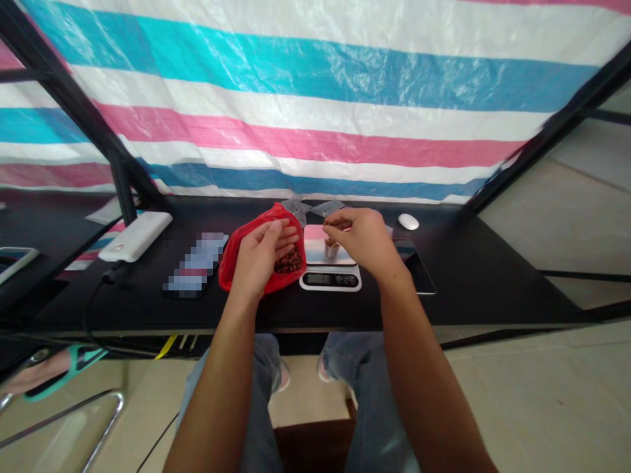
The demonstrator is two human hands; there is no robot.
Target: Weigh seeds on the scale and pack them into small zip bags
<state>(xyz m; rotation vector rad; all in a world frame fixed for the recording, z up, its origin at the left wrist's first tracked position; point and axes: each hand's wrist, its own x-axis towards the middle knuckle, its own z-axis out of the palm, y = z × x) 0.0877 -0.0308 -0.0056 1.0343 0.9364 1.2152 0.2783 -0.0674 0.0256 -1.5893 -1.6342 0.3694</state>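
Observation:
A red plastic bag full of small brown pieces lies open on the black table. My left hand grips the bag's rim and holds its mouth apart. To the right stands a white kitchen scale with a small cup on its platform. My right hand hovers over the cup with the fingertips pinched together, apparently on a few brown pieces. Clear small bags lie just behind the red bag.
A white power bank with a black cable lies at the left, a blurred flat item beside it. A white mouse and a dark pad sit at the right. A striped tarp hangs behind. Black frame posts stand at both sides.

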